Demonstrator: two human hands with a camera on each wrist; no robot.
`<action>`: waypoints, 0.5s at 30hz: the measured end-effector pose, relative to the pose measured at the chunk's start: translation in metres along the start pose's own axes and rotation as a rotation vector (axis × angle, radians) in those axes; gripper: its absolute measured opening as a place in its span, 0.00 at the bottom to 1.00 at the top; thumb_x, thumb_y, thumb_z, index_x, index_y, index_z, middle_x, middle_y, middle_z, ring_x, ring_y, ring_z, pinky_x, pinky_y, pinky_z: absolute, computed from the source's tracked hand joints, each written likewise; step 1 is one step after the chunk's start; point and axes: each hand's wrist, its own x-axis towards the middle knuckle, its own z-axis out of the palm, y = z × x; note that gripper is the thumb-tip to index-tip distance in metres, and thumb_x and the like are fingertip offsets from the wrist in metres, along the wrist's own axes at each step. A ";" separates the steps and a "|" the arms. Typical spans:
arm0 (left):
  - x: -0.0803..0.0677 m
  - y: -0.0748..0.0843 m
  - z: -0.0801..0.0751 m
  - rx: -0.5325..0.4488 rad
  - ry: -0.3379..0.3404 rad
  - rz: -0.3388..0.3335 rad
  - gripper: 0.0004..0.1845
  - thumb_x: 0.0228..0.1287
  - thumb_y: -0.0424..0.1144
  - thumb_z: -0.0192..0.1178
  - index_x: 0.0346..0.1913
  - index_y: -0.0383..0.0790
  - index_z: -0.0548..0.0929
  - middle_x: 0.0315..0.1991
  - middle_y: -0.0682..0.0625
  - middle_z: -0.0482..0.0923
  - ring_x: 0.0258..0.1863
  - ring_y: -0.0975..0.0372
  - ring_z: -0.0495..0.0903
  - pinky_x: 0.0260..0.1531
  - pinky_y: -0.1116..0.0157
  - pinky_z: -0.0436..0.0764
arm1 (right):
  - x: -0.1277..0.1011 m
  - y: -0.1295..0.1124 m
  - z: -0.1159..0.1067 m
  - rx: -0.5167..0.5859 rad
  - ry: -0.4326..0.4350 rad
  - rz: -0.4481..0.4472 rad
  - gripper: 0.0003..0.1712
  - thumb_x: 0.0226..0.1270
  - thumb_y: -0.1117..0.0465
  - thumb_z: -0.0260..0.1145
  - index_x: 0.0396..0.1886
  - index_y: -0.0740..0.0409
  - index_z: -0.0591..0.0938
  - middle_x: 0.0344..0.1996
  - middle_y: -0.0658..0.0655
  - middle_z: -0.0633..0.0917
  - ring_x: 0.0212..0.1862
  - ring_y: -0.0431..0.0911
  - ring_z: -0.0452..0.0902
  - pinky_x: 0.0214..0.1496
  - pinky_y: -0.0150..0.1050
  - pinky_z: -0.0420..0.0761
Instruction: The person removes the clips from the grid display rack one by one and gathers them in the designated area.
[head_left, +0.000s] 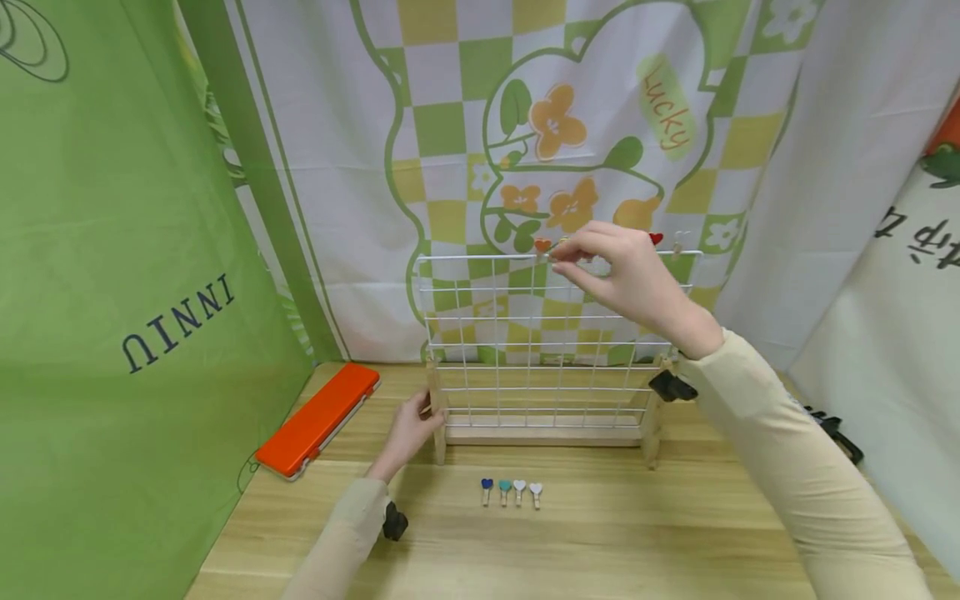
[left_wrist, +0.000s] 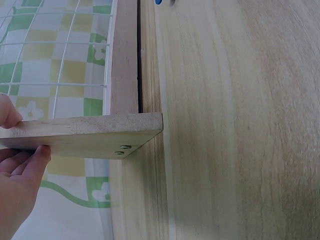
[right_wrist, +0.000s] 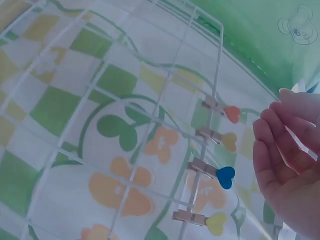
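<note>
A white wire grid panel (head_left: 465, 257) stands upright in a wooden stand. My left hand (head_left: 408, 429) grips the stand's left wooden post (left_wrist: 90, 127), thumb on one face and fingers on the other. My right hand (head_left: 622, 271) is raised at the top wire, fingers bent and thumb apart from them. In the right wrist view nothing shows between its fingers, and it is beside the clipped row. Heart clothespins sit on that wire: orange (right_wrist: 231, 114), gold (right_wrist: 228, 141), blue (right_wrist: 225, 177) and yellow (right_wrist: 216, 223). Farther right is a red heart clothespin (head_left: 656, 238), partly hidden behind the hand.
On the table before the stand lie several heart clothespins, including dark blue (head_left: 487, 484), teal (head_left: 505, 485) and white (head_left: 536, 489). An orange case (head_left: 318, 421) lies at the left. Patterned curtains (head_left: 442, 125) hang close behind and on both sides.
</note>
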 end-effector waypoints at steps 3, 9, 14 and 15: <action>0.003 -0.010 0.000 0.003 0.008 0.017 0.24 0.64 0.23 0.57 0.63 0.20 0.72 0.60 0.25 0.75 0.65 0.37 0.73 0.60 0.45 0.80 | 0.013 0.004 -0.002 -0.030 0.009 -0.026 0.06 0.60 0.69 0.72 0.37 0.62 0.88 0.33 0.57 0.88 0.37 0.46 0.83 0.37 0.22 0.74; 0.002 -0.012 -0.001 -0.011 -0.009 0.015 0.25 0.63 0.25 0.58 0.64 0.22 0.72 0.61 0.27 0.75 0.65 0.38 0.73 0.60 0.48 0.81 | 0.027 0.014 0.002 -0.106 -0.031 -0.021 0.06 0.62 0.68 0.70 0.39 0.65 0.87 0.36 0.60 0.87 0.39 0.50 0.84 0.38 0.37 0.84; 0.001 -0.009 -0.002 -0.036 -0.016 0.001 0.27 0.63 0.25 0.58 0.66 0.22 0.70 0.62 0.26 0.74 0.66 0.39 0.73 0.61 0.47 0.80 | 0.032 0.019 0.006 -0.111 -0.081 0.012 0.08 0.62 0.66 0.71 0.39 0.66 0.87 0.36 0.62 0.86 0.40 0.52 0.84 0.40 0.46 0.86; 0.001 -0.009 -0.002 -0.039 -0.015 0.002 0.27 0.64 0.25 0.58 0.66 0.22 0.69 0.62 0.26 0.74 0.65 0.38 0.73 0.61 0.46 0.80 | 0.033 0.020 0.006 -0.109 -0.089 0.019 0.08 0.63 0.66 0.71 0.39 0.66 0.87 0.36 0.62 0.86 0.40 0.53 0.84 0.40 0.46 0.86</action>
